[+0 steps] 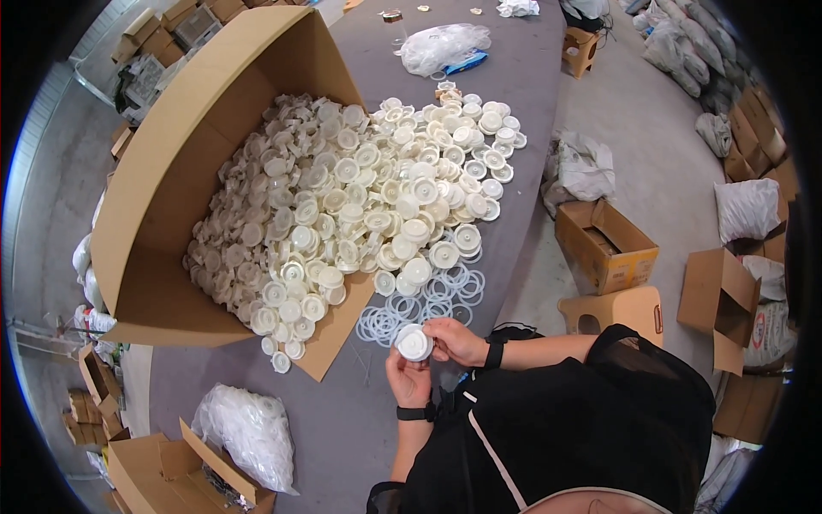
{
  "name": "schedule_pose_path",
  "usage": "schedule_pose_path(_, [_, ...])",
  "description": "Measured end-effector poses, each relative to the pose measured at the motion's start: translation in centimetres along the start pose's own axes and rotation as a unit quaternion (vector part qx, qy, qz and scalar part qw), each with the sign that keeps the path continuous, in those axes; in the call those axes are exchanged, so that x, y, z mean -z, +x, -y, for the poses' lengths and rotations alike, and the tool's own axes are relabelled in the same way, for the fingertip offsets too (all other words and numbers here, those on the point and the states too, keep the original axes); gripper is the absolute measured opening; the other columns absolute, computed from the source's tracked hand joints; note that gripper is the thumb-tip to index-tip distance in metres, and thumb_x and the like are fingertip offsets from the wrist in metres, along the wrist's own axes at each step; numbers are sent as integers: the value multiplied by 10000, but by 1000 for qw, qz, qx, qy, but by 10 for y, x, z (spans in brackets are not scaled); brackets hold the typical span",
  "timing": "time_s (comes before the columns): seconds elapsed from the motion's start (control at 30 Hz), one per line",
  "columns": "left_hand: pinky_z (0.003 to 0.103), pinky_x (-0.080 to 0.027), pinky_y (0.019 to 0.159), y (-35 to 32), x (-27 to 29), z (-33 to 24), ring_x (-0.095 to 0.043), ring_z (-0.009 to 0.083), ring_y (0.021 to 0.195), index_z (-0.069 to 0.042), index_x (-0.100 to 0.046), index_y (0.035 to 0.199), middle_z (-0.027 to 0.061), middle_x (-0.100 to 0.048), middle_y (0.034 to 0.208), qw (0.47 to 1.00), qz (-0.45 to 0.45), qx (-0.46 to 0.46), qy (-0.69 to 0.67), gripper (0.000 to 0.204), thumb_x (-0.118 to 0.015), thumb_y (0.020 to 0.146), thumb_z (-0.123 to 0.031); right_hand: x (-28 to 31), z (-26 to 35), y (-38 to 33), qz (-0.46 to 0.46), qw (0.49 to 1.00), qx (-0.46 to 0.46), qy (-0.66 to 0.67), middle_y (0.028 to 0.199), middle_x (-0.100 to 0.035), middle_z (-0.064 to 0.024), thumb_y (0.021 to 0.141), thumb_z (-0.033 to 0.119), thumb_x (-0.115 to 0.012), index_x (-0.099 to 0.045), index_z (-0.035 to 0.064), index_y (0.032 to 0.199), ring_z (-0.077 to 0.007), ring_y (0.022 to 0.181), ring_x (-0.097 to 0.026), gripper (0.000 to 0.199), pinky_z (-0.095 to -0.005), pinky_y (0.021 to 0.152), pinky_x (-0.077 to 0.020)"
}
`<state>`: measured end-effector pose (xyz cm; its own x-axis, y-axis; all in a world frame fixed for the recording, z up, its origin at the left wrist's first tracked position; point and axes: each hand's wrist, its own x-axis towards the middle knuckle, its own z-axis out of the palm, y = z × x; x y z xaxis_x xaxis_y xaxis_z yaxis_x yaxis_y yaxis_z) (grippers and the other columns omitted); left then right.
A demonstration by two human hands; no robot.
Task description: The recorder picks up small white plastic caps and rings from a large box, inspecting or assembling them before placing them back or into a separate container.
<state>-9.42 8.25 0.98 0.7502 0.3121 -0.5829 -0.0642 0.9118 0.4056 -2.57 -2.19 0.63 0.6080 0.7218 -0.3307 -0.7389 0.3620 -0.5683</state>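
A round white plastic cap (414, 343) is held between my two hands near the table's front edge. My left hand (408, 383) grips it from below, fingers closed on its lower edge. My right hand (457, 343) pinches its right side, and what the fingertips do behind the cap is hidden. Just beyond my hands lies a loose pile of translucent sealing rings (385, 324). Past the rings, a large heap of similar white caps (351, 201) spills out of a big cardboard box (163, 171) tipped on its side.
The grey-covered table (334, 428) carries a clear plastic bag (445, 47) at the far side and another stuffed bag (244, 437) at the near left. An open carton (158, 467) stands at lower left. On the floor to the right are a carton (604, 248) and a tan stool (612, 310).
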Motion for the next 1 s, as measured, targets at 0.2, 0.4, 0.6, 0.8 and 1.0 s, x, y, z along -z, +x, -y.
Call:
schedule_pose_path(0.2, [223, -405, 588, -5, -2, -14, -503, 101, 648, -57, -517, 838, 12, -544, 755, 983, 109, -42, 141, 215, -494, 785, -264, -6, 9, -7, 66, 997, -35, -21, 546, -485, -9, 838, 255, -468, -547, 26, 745, -71, 389, -397, 259, -189, 367, -311])
schedule_pose_path(0.4, [208, -387, 529, -3, 3, -25, -489, 81, 582, -27, -515, 704, 15, -525, 663, 973, 131, -9, 191, 163, -529, 757, -180, -8, 16, -9, 112, 984, -86, -108, 535, -504, -26, 831, 251, -479, -557, 23, 700, -87, 378, -444, 274, -192, 345, -343])
schedule_pose_path(0.6, [194, -373, 481, 9, 12, -31, -479, 73, 518, -28, -535, 675, 2, -527, 622, 934, 97, 80, 333, 99, -525, 748, -94, 6, 6, -4, 123, 968, -201, -91, 568, -533, -37, 831, 234, -480, -560, 16, 751, -97, 393, -478, 245, -201, 370, -399])
schedule_pose_path(0.8, [211, -385, 515, 34, 6, -32, -486, 101, 545, -23, -535, 743, 23, -516, 622, 942, 85, -38, 323, 127, -491, 788, -133, 23, 7, 14, -18, 995, -79, -49, 691, -560, -50, 840, 236, -460, -537, 8, 861, -123, 509, -525, 242, -221, 444, -425])
schedule_pose_path(1.0, [272, -414, 664, 108, 21, -27, -524, 171, 744, -1, -546, 856, 102, -544, 826, 775, 56, -223, 588, 162, -557, 755, -127, 21, 54, 18, -126, 984, 62, 112, 1092, -437, -88, 833, 317, -454, -407, 64, 1084, -175, 758, -533, 360, -256, 609, -427])
